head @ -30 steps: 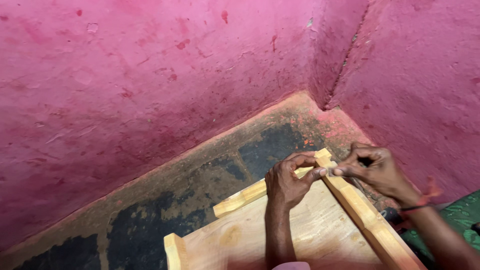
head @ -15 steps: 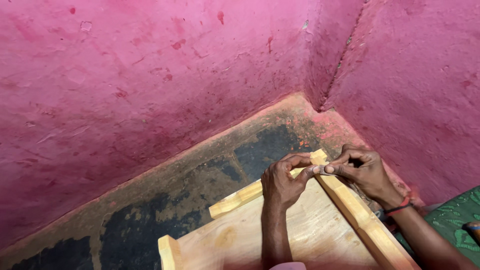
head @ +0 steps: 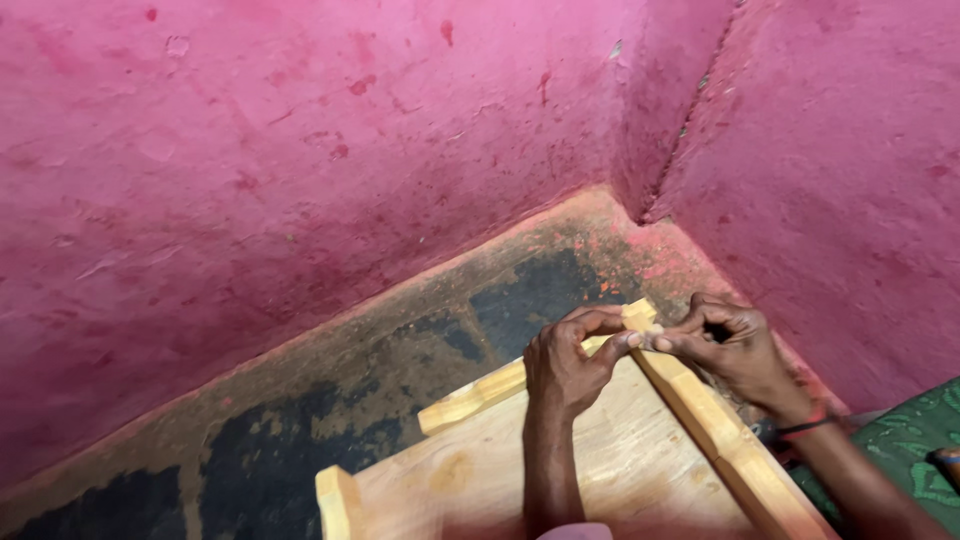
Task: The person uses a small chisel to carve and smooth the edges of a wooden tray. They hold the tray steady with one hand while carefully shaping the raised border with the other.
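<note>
My left hand (head: 570,360): fingers curled, thumb and forefinger tips pinched together at the far corner of the wooden frame (head: 560,460); what sits between the tips is too small for me to tell; forearm running straight down the panel toward me.

My right hand (head: 725,345): fingers bent and bunched, tips pressed toward the left hand's tips so the two nearly touch over the same corner; a red and black wrist band (head: 800,420) on the wrist; whether it grips anything I cannot tell.

Corner of the frame: directly under and between both hands, at the end farthest from me; both hands about equally near, left coming from the panel side, right from outside the rail.

Right rail (head: 730,440): long axis from the corner down and to my right, passing beneath my right wrist.

Far rail (head: 480,390): long axis from the corner down and to my left, beside my left hand.

Plywood panel (head: 620,450): pale, flat, lying inside the rails.

Floor (head: 330,400): dark, worn, stained; the frame lies on it.

Pink walls (head: 300,150): meeting in a corner beyond the hands.

Green cloth (head: 920,440): at my far right.
</note>
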